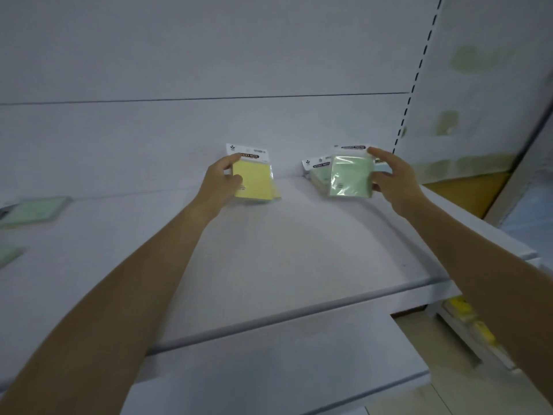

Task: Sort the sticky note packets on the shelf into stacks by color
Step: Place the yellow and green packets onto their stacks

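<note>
Now we are mid-sort: our left hand (221, 181) grips a yellow plastic-wrapped sticky note packet (254, 179) at the back of the white shelf (284, 250), our right hand (392, 178) pinches a pale green wrapped packet (351, 178) over the green stack (315, 175). Next (we judge) each must land squarely. Headers (250, 155) read "STICKY NOTE".

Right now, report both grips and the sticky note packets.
Left grip holds yellow packet. Right grip holds green packet by green pile. Nothing blocking.

A white shelf (299, 259) meets a white back panel (209, 55), a slotted upright (416, 76) at right.
</note>
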{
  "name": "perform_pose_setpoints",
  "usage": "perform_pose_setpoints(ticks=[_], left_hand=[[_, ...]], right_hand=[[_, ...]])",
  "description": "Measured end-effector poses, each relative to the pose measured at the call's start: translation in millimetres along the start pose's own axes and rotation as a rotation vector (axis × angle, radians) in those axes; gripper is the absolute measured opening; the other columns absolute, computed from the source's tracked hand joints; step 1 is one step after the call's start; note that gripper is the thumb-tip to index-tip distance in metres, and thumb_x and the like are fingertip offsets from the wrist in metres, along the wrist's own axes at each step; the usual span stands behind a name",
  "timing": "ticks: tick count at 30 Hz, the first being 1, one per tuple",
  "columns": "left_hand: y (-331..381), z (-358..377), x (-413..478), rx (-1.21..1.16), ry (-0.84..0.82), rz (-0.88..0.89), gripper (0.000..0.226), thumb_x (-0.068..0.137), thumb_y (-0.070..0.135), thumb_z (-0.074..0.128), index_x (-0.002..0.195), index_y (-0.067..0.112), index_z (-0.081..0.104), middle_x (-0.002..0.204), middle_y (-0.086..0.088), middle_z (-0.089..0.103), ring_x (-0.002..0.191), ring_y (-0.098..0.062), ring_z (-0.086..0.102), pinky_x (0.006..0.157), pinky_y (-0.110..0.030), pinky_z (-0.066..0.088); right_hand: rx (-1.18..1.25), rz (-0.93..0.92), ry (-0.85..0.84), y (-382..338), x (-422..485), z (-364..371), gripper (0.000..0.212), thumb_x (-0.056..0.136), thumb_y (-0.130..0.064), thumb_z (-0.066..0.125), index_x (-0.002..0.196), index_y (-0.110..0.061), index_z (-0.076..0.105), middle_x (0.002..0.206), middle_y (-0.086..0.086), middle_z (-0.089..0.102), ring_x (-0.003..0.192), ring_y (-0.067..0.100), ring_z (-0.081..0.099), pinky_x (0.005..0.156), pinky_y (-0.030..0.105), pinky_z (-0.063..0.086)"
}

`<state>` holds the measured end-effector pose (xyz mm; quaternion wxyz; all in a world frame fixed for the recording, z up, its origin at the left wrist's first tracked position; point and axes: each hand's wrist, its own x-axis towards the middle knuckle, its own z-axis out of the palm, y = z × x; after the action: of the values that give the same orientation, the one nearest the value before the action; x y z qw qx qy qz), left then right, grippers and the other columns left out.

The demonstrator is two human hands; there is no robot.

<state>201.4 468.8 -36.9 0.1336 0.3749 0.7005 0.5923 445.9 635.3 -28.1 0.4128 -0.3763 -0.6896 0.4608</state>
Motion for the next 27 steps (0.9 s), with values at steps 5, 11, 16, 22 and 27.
perform_pose_setpoints(ticks=[5, 11, 16, 22, 27], left_hand=[[-10.9, 13.6, 15.5, 0.053, 0.013, -0.100, 0.051, 0.086, -0.006, 0.044, 0.135, 0.006, 0.043, 0.117, -0.009, 0.047, 0.096, -0.018, 0.050, 0.066, -0.011, 0.047], [-17.0, 25.6, 21.4, 0.360, 0.020, -0.082, 0.050, 0.087, 0.000, 0.047, 0.136, 0.005, 0.040, 0.131, -0.015, 0.051, 0.117, -0.028, 0.051, 0.097, -0.032, 0.040], [-19.2, 33.2, 16.1, 0.474, 0.037, -0.096, 0.039, 0.090, 0.006, 0.045, 0.129, 0.010, 0.048, 0.132, -0.016, 0.052, 0.119, -0.029, 0.050, 0.096, -0.031, 0.039], [-19.7, 44.2, 11.7, 0.496, 0.073, -0.147, 0.040, 0.090, 0.026, 0.054, 0.126, 0.010, 0.053, 0.135, -0.010, 0.052, 0.123, -0.023, 0.049, 0.088, -0.022, 0.032], [-20.6, 44.7, 11.7, 0.547, 0.073, -0.112, 0.047, 0.087, 0.026, 0.060, 0.127, 0.004, 0.052, 0.136, -0.014, 0.051, 0.124, -0.025, 0.048, 0.095, -0.025, 0.034]], right_hand=[[0.061, -0.021, -0.084, 3.1, 41.3, 3.8, 0.056, 0.080, 0.015, 0.039, 0.125, -0.015, 0.053, 0.094, -0.003, 0.053, 0.084, 0.023, 0.047, 0.085, 0.038, 0.054], [0.008, -0.104, -0.212, 3.9, 79.8, 7.6, 0.052, 0.084, 0.010, 0.040, 0.128, -0.015, 0.052, 0.130, 0.005, 0.046, 0.097, 0.018, 0.049, 0.059, 0.009, 0.048], [-0.064, -0.117, -0.217, 12.7, 92.7, 21.1, 0.050, 0.085, 0.006, 0.041, 0.129, -0.015, 0.051, 0.140, 0.006, 0.045, 0.095, 0.015, 0.049, 0.090, 0.038, 0.048], [-0.192, -0.154, -0.226, 28.7, 99.8, 28.1, 0.048, 0.087, 0.000, 0.039, 0.133, -0.012, 0.046, 0.134, 0.011, 0.053, 0.079, 0.010, 0.051, 0.085, 0.021, 0.037], [-0.253, -0.160, -0.230, 31.7, 101.3, 30.8, 0.047, 0.089, -0.002, 0.039, 0.134, -0.009, 0.044, 0.122, 0.014, 0.058, 0.084, 0.014, 0.049, 0.076, 0.017, 0.035]])
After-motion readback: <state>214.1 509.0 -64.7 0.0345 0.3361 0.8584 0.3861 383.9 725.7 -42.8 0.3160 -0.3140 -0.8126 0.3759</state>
